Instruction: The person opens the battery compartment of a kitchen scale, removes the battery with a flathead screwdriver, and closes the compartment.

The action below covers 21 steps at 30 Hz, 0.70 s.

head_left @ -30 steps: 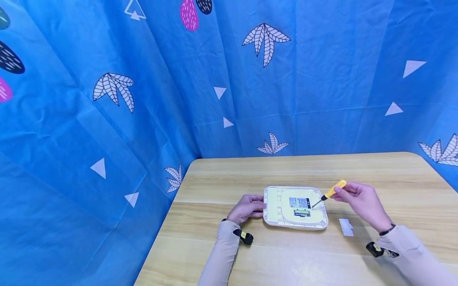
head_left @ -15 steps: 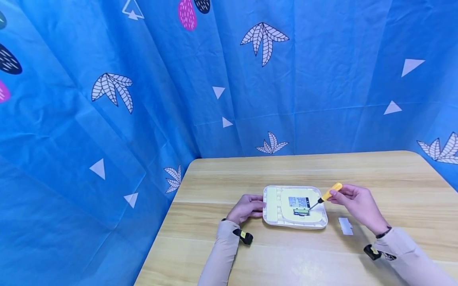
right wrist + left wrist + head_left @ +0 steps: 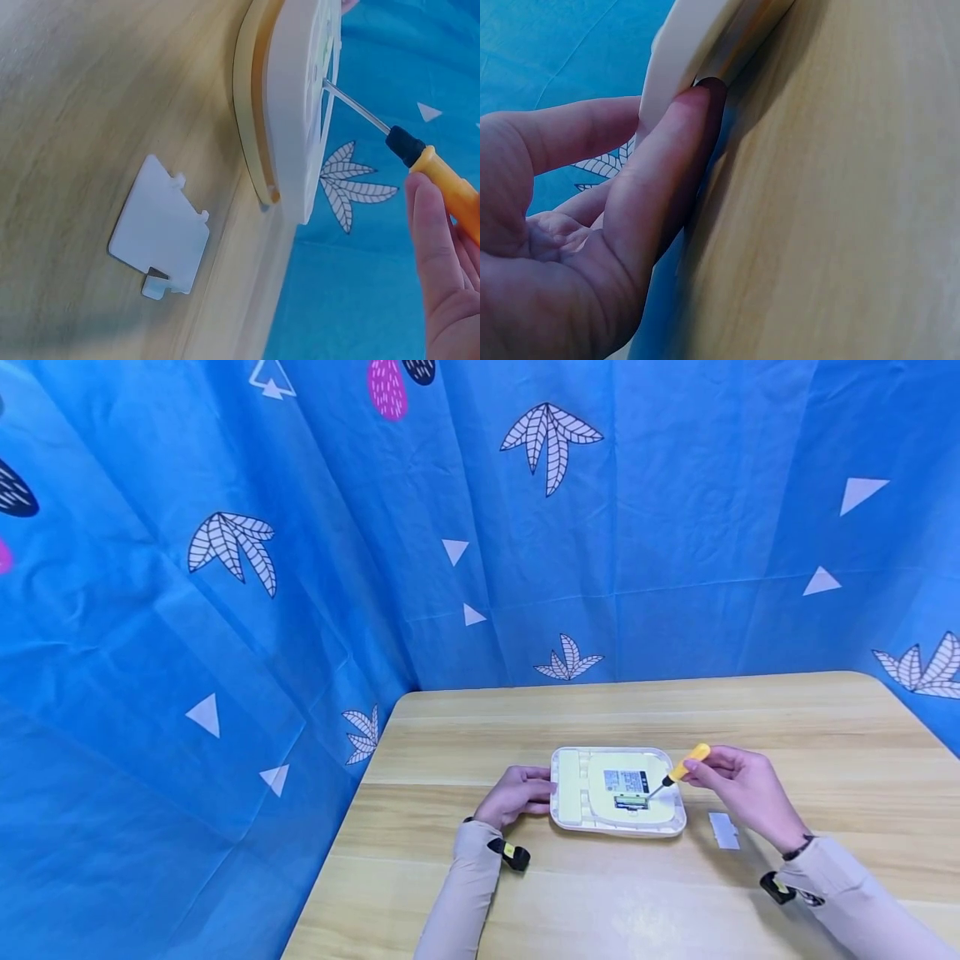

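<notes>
The white flat device (image 3: 617, 792) lies face-down on the wooden table (image 3: 637, 893), roughly midway between the left and right edges and a little nearer the front edge than the far one. The head view alone shows its upper face: a printed label and, just below it, an open slot with a green part inside. The right wrist view shows what the head view does not: the device's stacked rim in profile and the metal shaft of the yellow-handled screwdriver (image 3: 420, 157) meeting the face at a slant. That view also gives the small white cover plate (image 3: 160, 226) lying flat on the table, apart from the device, with small tabs along its edges; in the head view it sits to the right of the device, near the right forearm. The left wrist view shows the contact on the device's left edge: the thumb lies along the rim where it meets the table, one finger extends above the rim, the others are loosely curled beneath. The left hand (image 3: 515, 795) thus braces the device with its fingers closed about the edge. The right hand (image 3: 744, 789) is raised above the table beside the device's right edge, fingers pinching the screwdriver handle, wrist bent, tool angled down and leftward.
</notes>
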Each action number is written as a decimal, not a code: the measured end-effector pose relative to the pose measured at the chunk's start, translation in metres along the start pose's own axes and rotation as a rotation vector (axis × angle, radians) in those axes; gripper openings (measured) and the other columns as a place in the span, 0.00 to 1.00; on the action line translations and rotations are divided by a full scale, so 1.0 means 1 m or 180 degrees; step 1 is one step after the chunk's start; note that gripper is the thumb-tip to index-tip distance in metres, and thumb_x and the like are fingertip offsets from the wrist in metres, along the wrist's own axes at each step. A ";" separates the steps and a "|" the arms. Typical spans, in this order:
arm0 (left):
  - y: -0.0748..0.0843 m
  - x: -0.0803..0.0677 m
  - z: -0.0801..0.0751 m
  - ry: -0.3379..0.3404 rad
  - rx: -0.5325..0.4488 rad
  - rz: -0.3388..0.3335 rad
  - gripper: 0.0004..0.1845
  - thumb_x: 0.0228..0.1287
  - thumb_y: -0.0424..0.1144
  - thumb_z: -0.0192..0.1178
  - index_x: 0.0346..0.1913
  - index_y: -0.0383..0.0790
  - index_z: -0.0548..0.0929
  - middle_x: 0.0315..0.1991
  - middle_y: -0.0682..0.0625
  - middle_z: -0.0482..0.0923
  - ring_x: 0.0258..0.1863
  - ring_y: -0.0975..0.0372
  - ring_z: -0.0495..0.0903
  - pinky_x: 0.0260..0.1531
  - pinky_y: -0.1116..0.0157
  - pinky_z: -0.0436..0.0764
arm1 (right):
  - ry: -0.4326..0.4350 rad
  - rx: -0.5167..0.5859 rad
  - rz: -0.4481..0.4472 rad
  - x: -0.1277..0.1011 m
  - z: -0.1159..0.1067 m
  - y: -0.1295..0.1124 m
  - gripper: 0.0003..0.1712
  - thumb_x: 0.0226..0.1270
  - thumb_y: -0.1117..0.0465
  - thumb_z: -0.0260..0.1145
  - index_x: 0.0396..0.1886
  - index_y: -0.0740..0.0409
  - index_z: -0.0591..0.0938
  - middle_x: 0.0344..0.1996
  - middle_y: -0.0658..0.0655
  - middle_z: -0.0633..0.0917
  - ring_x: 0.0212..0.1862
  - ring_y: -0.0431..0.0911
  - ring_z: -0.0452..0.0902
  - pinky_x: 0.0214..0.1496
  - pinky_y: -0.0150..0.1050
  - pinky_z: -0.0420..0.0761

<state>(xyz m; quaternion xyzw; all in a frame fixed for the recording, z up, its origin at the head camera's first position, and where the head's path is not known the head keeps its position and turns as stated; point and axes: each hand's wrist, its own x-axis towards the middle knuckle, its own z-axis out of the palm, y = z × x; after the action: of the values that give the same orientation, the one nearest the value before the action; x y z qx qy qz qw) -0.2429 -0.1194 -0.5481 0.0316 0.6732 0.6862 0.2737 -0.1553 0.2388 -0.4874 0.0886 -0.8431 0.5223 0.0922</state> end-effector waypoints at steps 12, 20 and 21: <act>-0.001 0.001 0.000 0.0022 0.0037 0.0008 0.24 0.70 0.28 0.63 0.66 0.25 0.76 0.53 0.33 0.87 0.44 0.56 0.91 0.48 0.62 0.92 | 0.0072 -0.0304 -0.0054 -0.002 0.004 -0.008 0.14 0.76 0.56 0.66 0.46 0.65 0.85 0.38 0.64 0.92 0.35 0.30 0.88 0.40 0.28 0.91; 0.000 0.000 0.001 0.0049 0.0041 -0.0020 0.25 0.69 0.28 0.63 0.67 0.25 0.75 0.54 0.34 0.87 0.44 0.58 0.90 0.44 0.65 0.92 | 0.0111 -0.0547 -0.0333 -0.003 0.011 -0.017 0.08 0.74 0.56 0.69 0.38 0.56 0.87 0.33 0.54 0.92 0.36 0.37 0.90 0.38 0.22 0.87; 0.000 0.000 0.001 0.0049 0.0039 -0.0023 0.25 0.69 0.28 0.63 0.67 0.25 0.75 0.54 0.34 0.87 0.44 0.57 0.90 0.44 0.65 0.92 | 0.0109 -0.0560 -0.0364 -0.003 0.012 -0.017 0.07 0.74 0.57 0.69 0.38 0.56 0.87 0.32 0.53 0.92 0.36 0.39 0.90 0.37 0.22 0.87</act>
<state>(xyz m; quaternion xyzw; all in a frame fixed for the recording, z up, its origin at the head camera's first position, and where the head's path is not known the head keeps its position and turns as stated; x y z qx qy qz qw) -0.2427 -0.1184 -0.5483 0.0256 0.6796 0.6813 0.2707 -0.1486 0.2207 -0.4785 0.1191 -0.8776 0.4416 0.1437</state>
